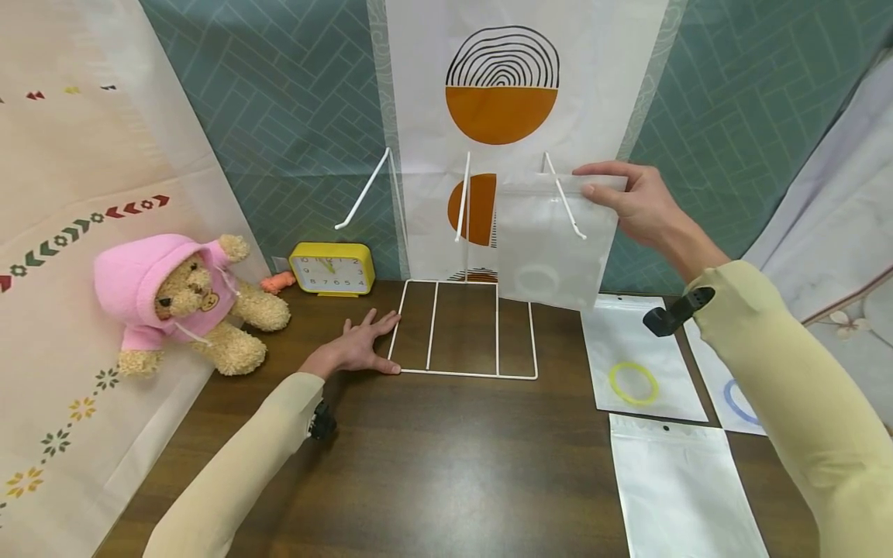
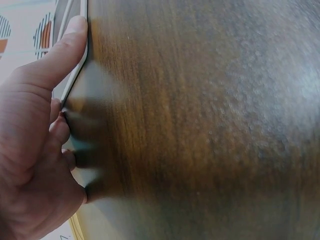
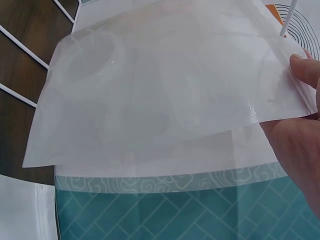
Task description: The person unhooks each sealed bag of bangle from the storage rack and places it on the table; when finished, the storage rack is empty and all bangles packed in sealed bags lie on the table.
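Observation:
My right hand pinches the top right corner of a frosted white zip bag between thumb and fingers. A pale ring shows faintly through the bag's lower part. The bag hangs at the right prong of a white wire rack; the prong meets it near the top edge, and I cannot tell whether it passes through a hole. My left hand rests with spread fingers at the left side of the rack's base, thumb on the front left corner. In the left wrist view, the thumb lies along the wire.
Flat bags lie at the right: one with a yellow ring, one with a blue ring, and a white one in front. A yellow clock and a teddy bear in a pink hoodie are at the left.

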{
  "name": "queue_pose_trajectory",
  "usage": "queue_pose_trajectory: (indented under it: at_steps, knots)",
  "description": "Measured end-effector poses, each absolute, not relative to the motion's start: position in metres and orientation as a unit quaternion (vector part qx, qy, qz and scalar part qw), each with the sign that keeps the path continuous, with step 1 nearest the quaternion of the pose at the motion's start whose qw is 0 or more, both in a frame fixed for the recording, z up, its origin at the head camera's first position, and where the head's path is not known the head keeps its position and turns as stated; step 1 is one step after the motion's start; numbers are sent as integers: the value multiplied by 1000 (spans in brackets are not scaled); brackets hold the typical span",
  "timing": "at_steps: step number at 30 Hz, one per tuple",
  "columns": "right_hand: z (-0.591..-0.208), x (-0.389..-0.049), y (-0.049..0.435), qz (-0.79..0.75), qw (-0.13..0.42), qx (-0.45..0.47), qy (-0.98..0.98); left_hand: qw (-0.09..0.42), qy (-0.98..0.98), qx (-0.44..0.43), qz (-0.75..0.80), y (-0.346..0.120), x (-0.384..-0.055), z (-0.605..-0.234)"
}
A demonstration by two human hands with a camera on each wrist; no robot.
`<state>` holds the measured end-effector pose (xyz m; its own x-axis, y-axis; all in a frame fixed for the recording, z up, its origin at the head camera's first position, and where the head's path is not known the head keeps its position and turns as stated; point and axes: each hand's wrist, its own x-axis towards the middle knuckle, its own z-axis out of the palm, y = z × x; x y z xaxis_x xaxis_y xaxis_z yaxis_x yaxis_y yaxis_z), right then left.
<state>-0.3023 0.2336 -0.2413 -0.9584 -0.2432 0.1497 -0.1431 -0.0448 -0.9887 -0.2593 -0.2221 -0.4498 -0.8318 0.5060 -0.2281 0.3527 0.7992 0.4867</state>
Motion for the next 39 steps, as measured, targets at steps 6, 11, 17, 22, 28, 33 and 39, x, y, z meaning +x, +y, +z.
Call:
queue_pose_trajectory:
  at_steps: [6, 11, 17, 22, 28, 33, 39]
  knots:
    - [-240, -294, 234, -706, 40, -155, 690, 170, 934, 230, 215, -222, -261, -450]
    - [-238, -287, 237, -694, 42, -165, 700, 169, 933, 234, 216, -222, -261, -450]
    - [-237, -277, 240, -633, 31, -155, 758, 177, 932, 232, 215, -222, -259, -451]
    - [-236, -269, 241, -638, 35, -151, 755, 171, 933, 233, 212, -224, -260, -453]
    - [-238, -259, 243, -647, 41, -151, 746, 176, 932, 235, 211, -223, -260, -454]
    - [-237, -254, 244, -657, 47, -160, 735, 178, 932, 234, 212, -222, -261, -451]
    - [-238, -247, 246, -673, 56, -182, 714, 177, 933, 232, 211, -221, -262, -450]
